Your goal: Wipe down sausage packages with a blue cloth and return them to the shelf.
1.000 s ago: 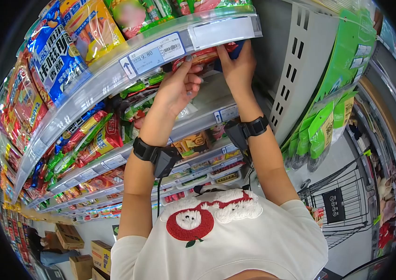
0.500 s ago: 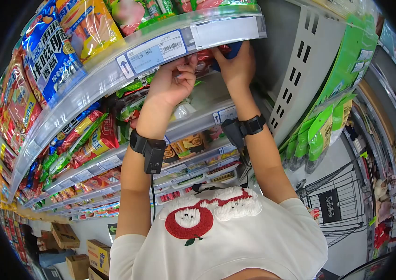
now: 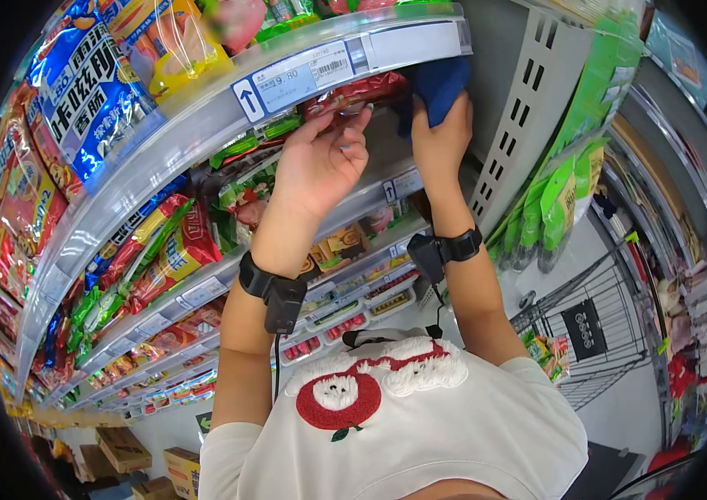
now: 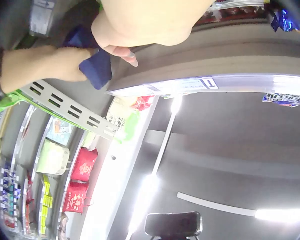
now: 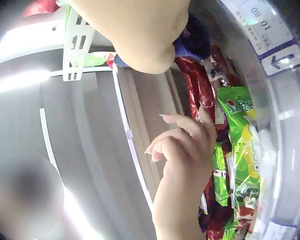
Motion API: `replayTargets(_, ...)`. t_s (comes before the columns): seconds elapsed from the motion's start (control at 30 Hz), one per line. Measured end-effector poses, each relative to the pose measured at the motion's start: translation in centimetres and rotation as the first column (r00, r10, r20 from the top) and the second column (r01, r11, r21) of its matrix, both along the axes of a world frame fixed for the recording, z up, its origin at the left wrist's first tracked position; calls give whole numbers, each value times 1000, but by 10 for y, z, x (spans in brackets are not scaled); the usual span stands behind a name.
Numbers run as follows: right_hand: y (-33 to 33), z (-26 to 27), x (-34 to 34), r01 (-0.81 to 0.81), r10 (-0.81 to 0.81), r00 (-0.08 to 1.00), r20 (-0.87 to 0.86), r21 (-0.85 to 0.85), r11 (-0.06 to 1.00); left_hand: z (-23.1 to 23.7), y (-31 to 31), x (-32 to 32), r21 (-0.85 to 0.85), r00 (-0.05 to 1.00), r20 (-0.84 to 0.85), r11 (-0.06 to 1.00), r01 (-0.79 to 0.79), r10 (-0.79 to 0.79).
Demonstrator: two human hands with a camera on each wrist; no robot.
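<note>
My right hand (image 3: 441, 142) grips a dark blue cloth (image 3: 443, 87) under the right end of the upper shelf. In the left wrist view the same cloth (image 4: 97, 70) hangs folded from that hand. My left hand (image 3: 320, 171) is just below a shiny red snack packet (image 3: 359, 90), palm up with relaxed, slightly bent fingers. Seen from the right wrist, the left hand's (image 5: 182, 155) index fingertip is right at the red packet (image 5: 194, 82), and its other fingers curve loosely in the air. Part of the red packet is hidden behind the shelf's price strip.
Just above both hands runs the upper shelf's clear price strip (image 3: 303, 75). A slotted metal upright (image 3: 512, 108) stands close right of the right hand, with green gloves (image 3: 558, 208) hanging beyond. Green snack packets (image 5: 240, 130) lie beside the red one. A shopping cart (image 3: 595, 333) stands at right.
The blue cloth, mostly hidden before, now shows plainly in my right hand. My left fingers, curled in half a second ago, have loosened below the red packet. The view has shifted slightly.
</note>
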State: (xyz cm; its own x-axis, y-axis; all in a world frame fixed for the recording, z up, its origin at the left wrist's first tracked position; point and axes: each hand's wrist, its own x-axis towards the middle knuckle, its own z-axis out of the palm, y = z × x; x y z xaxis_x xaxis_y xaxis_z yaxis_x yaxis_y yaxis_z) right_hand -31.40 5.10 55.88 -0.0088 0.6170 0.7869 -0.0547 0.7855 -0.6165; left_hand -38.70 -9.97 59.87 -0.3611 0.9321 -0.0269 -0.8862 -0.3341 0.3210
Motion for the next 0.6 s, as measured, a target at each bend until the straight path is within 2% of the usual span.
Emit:
replayTargets(0.1, -19, -8, 21, 96, -100, 994, 35, 90, 991, -10, -14, 12, -55, 999, -36, 998, 18, -20)
replayTargets(0.13, -28, -12, 29, 85, -90, 995, 37, 111, 990, -15, -21, 16, -76, 998, -48, 997, 26, -29)
replayTargets(0.2, -51, -21, 46, 63, -68, 997, 31, 152, 986, -32, -40, 28, -82, 966, -244, 995, 62, -80)
replayTargets(0.27, -82, -32, 64, -12, 3, 996, 89, 96, 995, -43, -65, 36, -119, 906, -400, 988, 100, -140)
replayTargets(0.3, -98, -38, 72, -51, 40, 993, 111, 96, 994, -48, -78, 41, -116, 829, -548, 992, 52, -108)
replayTargets(0.4, -145, -73, 97, -158, 150, 966, 208, 25, 987, -90, -114, 48, -220, 553, -829, 959, -181, -86)
replayTargets(0.43, -159, -92, 106, -191, 188, 951, 246, -12, 981, -115, -125, 52, -221, 548, -833, 954, -203, -77)
replayTargets(0.47, -175, -112, 116, -216, 243, 918, 313, -119, 969, -140, -137, 56, -222, 544, -836, 949, -223, -68)
replayTargets(0.5, -190, -134, 128, -229, 301, 878, 371, -226, 947, -157, -150, 61, -336, 540, -823, 918, -210, -178)
replayTargets(0.57, -224, -177, 156, -185, 439, 817, 374, -550, 814, -198, -170, 72, -493, 532, -772, 856, -156, -347)
replayTargets(0.6, -241, -197, 171, -174, 470, 835, 285, -675, 717, -225, -179, 78, -542, 530, -741, 833, -112, -411)
